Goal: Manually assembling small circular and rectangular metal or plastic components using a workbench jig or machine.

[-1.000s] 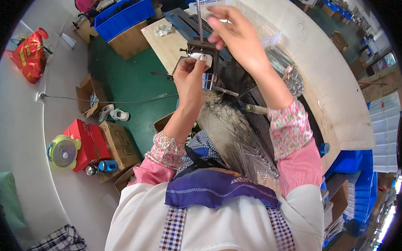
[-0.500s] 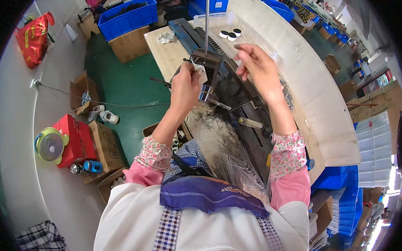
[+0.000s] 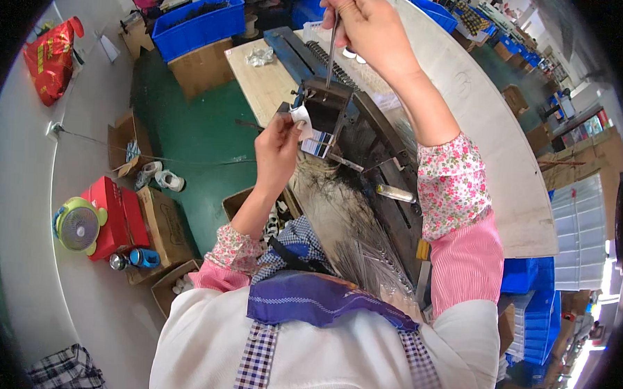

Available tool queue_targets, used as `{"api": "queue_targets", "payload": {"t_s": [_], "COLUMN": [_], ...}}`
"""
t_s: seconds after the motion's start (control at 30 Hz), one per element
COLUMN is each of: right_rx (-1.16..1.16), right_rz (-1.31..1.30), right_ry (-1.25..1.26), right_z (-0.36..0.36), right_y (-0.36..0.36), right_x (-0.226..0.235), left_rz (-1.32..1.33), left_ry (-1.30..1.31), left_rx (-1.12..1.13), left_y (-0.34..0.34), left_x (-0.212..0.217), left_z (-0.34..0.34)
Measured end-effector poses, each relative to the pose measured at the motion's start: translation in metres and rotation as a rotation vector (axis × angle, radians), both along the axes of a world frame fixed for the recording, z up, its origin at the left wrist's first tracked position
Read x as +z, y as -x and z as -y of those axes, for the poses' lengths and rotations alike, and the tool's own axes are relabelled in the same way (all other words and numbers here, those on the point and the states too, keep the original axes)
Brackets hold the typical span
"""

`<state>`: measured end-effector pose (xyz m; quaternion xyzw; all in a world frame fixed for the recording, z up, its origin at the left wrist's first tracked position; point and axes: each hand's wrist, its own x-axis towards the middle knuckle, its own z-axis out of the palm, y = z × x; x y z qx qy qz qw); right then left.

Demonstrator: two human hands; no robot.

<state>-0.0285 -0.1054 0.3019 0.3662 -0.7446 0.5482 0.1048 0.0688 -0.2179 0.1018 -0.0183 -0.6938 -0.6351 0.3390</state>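
My left hand (image 3: 277,150) is closed in a pinch on a small white piece (image 3: 300,119), at the left side of a dark metal frame (image 3: 328,91) on the bench machine. Whether the piece is card, cloth or plastic I cannot tell. Up at the far edge of the view, my right hand (image 3: 367,24) is wrapped round an upright metal rod (image 3: 330,60) that rises from the frame. A small blue-and-white printed piece (image 3: 317,143) lies at the frame's near left corner. Below the right forearm rests a cylindrical handle (image 3: 396,193).
A curved white panel (image 3: 487,150) borders the bench's right side. White pieces (image 3: 349,53) show in a tray partly behind my right hand. Crumpled clear plastic (image 3: 260,56) lies on the wooden board (image 3: 250,80). A blue crate (image 3: 198,26) on a carton stands far left.
My right hand has moved up and away and taken hold of the metal rod, which leans slightly more to the right. My left hand has shifted a little nearer and left.
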Motion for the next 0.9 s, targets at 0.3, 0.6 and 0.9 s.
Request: {"api": "queue_targets", "payload": {"t_s": [0.3, 0.6, 0.9], "right_rx": [-0.169, 0.246, 0.528], "right_rz": [-0.254, -0.064, 0.352], "right_ry": [0.033, 0.161, 0.58], "right_z": [0.01, 0.001, 0.027], "right_y": [0.006, 0.033, 0.007], "right_x": [-0.016, -0.017, -0.003], "left_rz": [0.16, 0.585, -0.585], "left_ry": [0.418, 0.712, 0.422], "left_rx": [0.267, 0.227, 0.369], "left_y": [-0.122, -0.135, 0.033], "left_x": [-0.05, -0.166, -0.004], "left_z": [0.055, 0.065, -0.024]}}
